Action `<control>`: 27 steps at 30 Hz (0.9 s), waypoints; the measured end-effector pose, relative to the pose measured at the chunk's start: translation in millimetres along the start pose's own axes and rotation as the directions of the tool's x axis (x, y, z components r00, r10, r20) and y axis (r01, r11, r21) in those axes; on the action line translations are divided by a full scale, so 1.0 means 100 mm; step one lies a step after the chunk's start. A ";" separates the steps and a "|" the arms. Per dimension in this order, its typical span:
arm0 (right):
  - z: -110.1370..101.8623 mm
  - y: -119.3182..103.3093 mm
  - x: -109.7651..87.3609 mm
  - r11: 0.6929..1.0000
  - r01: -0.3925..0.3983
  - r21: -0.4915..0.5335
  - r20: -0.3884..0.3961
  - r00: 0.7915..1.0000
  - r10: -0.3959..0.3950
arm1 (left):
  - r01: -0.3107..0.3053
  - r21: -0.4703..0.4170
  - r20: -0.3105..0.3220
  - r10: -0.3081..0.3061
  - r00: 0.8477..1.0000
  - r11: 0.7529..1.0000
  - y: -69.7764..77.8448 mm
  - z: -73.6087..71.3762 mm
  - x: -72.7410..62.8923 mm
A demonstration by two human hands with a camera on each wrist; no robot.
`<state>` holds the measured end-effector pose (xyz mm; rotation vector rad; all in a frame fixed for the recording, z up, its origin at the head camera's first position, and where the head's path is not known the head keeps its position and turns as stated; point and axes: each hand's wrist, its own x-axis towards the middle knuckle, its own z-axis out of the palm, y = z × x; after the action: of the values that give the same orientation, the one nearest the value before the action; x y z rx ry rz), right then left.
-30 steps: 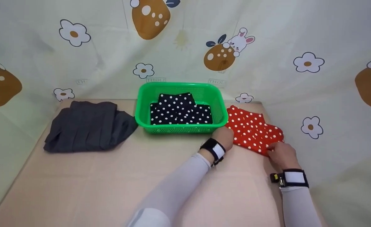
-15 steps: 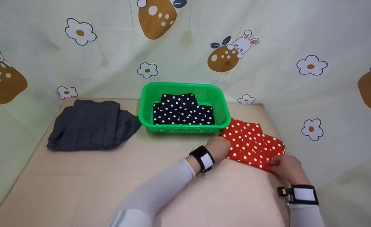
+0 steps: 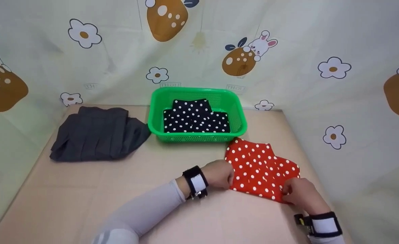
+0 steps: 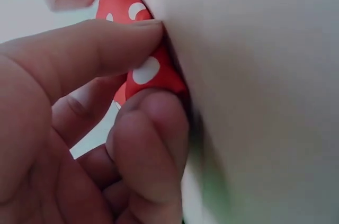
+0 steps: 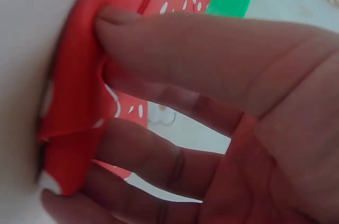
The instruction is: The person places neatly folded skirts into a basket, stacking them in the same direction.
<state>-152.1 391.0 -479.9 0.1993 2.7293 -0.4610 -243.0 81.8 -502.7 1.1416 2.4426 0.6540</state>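
Observation:
A folded red garment with white polka dots [image 3: 255, 166] lies on the table in front of the green basket, at the right in the head view. My left hand [image 3: 219, 174] pinches its left edge; in the left wrist view the thumb and curled fingers [image 4: 145, 152] close on the red cloth. At the front right corner my right hand [image 3: 302, 193] grips the cloth, and in the right wrist view the thumb [image 5: 159, 44] presses on the fold with the fingers behind it.
A green perforated basket [image 3: 199, 138] stands at the back middle, with a folded black polka-dot garment [image 3: 196, 117] inside. Left of it lies a folded dark grey pleated garment [image 3: 91, 135]. A printed curtain [image 3: 199, 61] hangs behind the table [image 3: 84, 193].
Both hands have drawn the red polka-dot garment toward the front and somewhat left, away from the basket's right side. The basket and the grey garment stay in place.

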 end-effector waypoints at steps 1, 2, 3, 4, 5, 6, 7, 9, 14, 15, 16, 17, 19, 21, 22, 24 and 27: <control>0.01 -0.04 -0.01 1.000 0.017 -0.011 0.003 1.000 -0.017 | -0.004 0.004 0.002 0.004 1.000 1.000 0.01 0.01 -0.06; 0.02 -0.07 -0.02 0.999 0.038 -0.033 0.001 0.999 -0.038 | -0.011 0.009 0.004 0.011 1.000 1.000 0.01 0.02 -0.11; 0.04 -0.10 -0.02 0.997 0.052 -0.053 0.000 0.999 -0.052 | -0.021 0.011 0.006 0.021 1.000 1.000 0.01 0.03 -0.16; 0.05 -0.13 -0.03 0.996 0.064 -0.066 0.002 0.998 -0.064 | -0.031 0.008 0.007 0.031 0.999 0.999 0.00 0.04 -0.21; 0.06 -0.17 -0.04 0.994 0.071 -0.080 0.003 0.997 -0.071 | -0.042 0.005 0.007 0.042 0.999 0.999 0.00 0.04 -0.26; 0.07 -0.20 -0.05 0.993 0.076 -0.093 0.003 0.997 -0.076 | -0.049 0.005 0.005 0.049 0.999 0.999 -0.01 0.05 -0.31; 0.09 -0.24 -0.05 0.991 0.081 -0.103 0.004 0.997 -0.082 | -0.055 0.001 0.005 0.055 0.998 0.998 -0.03 0.05 -0.36; 0.14 -0.34 -0.07 0.989 0.098 -0.112 0.008 0.995 -0.097 | -0.058 -0.008 0.000 0.058 0.998 0.998 -0.07 0.05 -0.47; 0.28 -0.64 -0.11 0.982 0.156 -0.109 0.013 0.988 -0.155 | -0.005 -0.048 -0.023 0.004 1.000 0.999 -0.21 0.04 -0.82; 0.31 -0.70 -0.12 0.980 0.165 -0.110 0.013 0.986 -0.165 | 0.010 -0.056 -0.027 -0.012 1.000 0.998 -0.24 0.04 -0.89; 0.33 -0.75 -0.13 0.979 0.173 -0.111 0.013 0.985 -0.173 | 0.024 -0.065 -0.031 -0.026 0.999 0.998 -0.27 0.04 -0.96; 0.35 -0.81 -0.13 0.977 0.182 -0.113 0.016 0.983 -0.181 | 0.034 -0.073 -0.035 -0.036 0.999 0.997 -0.29 0.04 -1.02; 0.38 -0.90 -0.13 0.971 0.205 -0.122 0.019 0.979 -0.204 | 0.052 -0.083 -0.045 -0.056 0.997 0.995 -0.34 0.03 -1.13; 0.40 -0.99 -0.11 0.963 0.235 -0.129 0.027 0.972 -0.234 | 0.074 -0.100 -0.055 -0.080 0.995 0.992 -0.39 0.02 -1.23; 0.41 -1.03 -0.10 0.959 0.252 -0.128 0.036 0.968 -0.249 | 0.082 -0.113 -0.059 -0.089 0.994 0.990 -0.42 0.02 -1.27; 0.42 -1.11 -0.06 0.950 0.288 -0.121 0.063 0.957 -0.282 | 0.104 -0.137 -0.064 -0.114 0.991 0.985 -0.48 0.00 -1.36; 0.44 -1.21 0.00 0.931 0.353 -0.097 0.117 0.933 -0.342 | 0.135 -0.173 -0.071 -0.149 0.986 0.976 -0.58 -0.03 -1.50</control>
<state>-161.6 262.4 -483.2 -0.3367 2.6871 -0.3898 -189.7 -69.3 -513.2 0.8825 2.4565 0.8594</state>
